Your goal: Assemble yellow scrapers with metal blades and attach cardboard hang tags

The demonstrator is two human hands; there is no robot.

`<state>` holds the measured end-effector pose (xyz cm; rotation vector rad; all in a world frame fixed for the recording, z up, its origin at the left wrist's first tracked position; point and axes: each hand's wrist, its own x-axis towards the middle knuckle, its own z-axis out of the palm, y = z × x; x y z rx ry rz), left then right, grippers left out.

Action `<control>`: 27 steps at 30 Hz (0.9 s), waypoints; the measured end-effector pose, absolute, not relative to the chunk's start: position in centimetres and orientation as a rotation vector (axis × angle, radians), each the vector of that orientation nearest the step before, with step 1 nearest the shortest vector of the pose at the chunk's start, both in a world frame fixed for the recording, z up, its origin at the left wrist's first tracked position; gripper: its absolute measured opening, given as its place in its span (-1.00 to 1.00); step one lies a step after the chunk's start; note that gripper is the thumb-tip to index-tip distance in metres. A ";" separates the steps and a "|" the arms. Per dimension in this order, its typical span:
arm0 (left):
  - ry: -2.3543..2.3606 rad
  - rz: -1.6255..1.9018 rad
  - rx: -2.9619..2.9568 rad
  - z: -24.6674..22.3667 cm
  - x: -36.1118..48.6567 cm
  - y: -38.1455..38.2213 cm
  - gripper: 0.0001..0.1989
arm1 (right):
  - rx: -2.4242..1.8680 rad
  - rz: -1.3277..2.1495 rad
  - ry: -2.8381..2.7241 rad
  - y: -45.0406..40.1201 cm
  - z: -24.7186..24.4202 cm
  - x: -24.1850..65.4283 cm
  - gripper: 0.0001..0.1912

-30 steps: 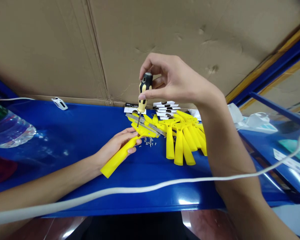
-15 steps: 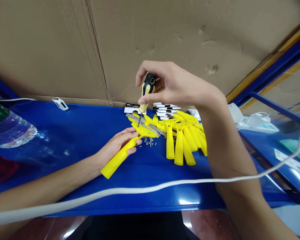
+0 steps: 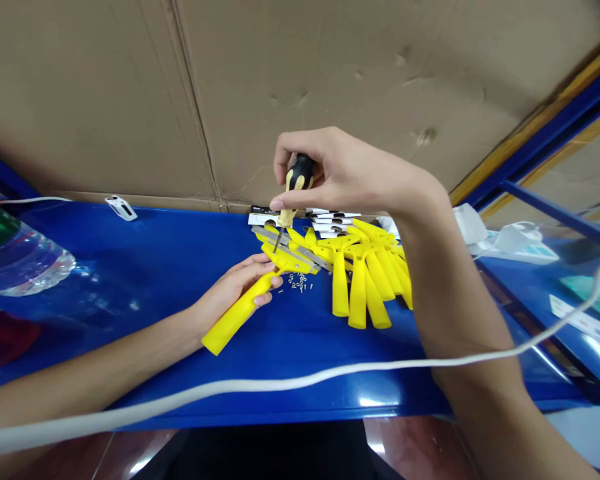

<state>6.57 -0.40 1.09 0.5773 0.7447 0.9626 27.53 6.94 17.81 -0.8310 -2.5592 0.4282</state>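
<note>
My left hand is wrapped round a yellow scraper, its handle slanting toward the table's front. My right hand grips a black and cream screwdriver, whose tip points down onto the scraper's head. Tiny screws and nuts lie scattered just right of my left fingers. Several more yellow scrapers are heaped to the right, and metal blades lie by the scraper's head. Small white boxes are stacked behind the heap.
A white cable crosses the view in front of both forearms. A clear bottle is at the left edge. Near the back of the blue table lies a white object. A cardboard wall rises behind.
My right hand and the screwdriver handle have lowered slightly, and the fingers have turned a little round the handle. My left hand and the scraper are almost unmoved.
</note>
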 end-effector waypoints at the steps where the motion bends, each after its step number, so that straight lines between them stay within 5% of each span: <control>1: 0.750 0.963 0.571 1.1 6.6 -0.4 -0.84 | -0.814 0.411 -2.572 6.9 17.8 27.5 -0.74; 27: 0.761 0.949 0.603 1.3 6.4 -0.4 -0.87 | -0.692 0.541 -2.604 7.1 17.3 27.6 -0.72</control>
